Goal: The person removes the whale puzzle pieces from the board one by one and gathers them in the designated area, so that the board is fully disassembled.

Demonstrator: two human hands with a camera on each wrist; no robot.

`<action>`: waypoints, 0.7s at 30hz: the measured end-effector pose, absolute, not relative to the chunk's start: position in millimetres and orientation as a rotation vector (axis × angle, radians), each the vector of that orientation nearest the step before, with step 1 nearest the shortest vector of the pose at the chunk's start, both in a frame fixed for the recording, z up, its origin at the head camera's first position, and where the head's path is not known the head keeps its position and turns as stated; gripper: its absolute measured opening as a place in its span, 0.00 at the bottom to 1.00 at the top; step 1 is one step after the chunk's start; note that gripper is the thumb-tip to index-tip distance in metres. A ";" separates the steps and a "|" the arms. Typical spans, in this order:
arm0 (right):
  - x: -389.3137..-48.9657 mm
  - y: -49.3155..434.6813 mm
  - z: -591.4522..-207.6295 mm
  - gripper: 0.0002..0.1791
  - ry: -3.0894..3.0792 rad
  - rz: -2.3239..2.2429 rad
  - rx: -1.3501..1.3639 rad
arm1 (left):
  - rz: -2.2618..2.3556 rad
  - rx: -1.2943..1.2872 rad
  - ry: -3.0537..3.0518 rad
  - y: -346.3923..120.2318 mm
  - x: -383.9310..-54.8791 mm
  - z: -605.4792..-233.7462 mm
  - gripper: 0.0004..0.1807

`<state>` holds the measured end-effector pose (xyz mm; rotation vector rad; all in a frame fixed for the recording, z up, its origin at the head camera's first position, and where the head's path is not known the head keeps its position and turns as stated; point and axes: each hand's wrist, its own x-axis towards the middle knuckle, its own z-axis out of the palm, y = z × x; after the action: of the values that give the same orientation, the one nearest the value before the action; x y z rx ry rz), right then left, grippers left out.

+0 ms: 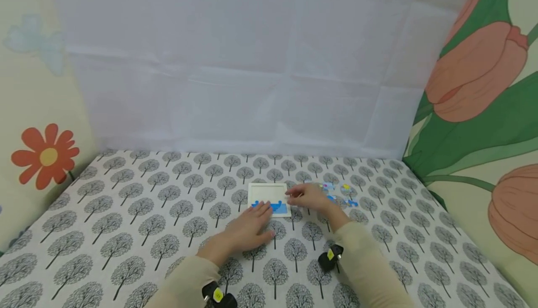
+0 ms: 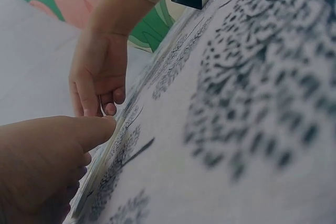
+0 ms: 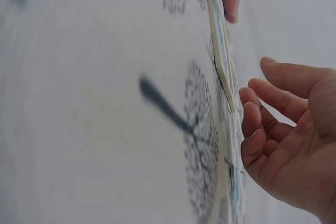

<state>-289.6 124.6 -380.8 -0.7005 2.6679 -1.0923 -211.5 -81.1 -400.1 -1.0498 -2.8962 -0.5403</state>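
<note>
- the white frame (image 1: 269,184) is best steadied by the left hand (image 1: 248,228), its fingers laid straight.
- the right hand (image 1: 310,197) is held near, thumb apart, nothing seen pinched.

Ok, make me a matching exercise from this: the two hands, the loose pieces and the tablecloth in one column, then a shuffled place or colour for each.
1. Left hand
2. Right hand
3. Loose pieces
4. Tablecloth

A. White, printed with dark trees
B. Fingertips beside the right edge of the frame
C. Small, with blue and yellow among their colours
D. Fingers over the frame's lower part

Pairs: 1-D, 2-B, 3-C, 4-A
</note>
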 end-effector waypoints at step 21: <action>-281.4 111.9 -400.3 0.15 2.593 -1.240 -0.666 | -0.439 -1.095 -2.935 -82.9 -213.7 -409.3 0.36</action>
<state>-281.4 111.9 -400.3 -0.6655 2.5934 -1.2402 -213.7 -82.9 -409.3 -1.0955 -2.9350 -0.4391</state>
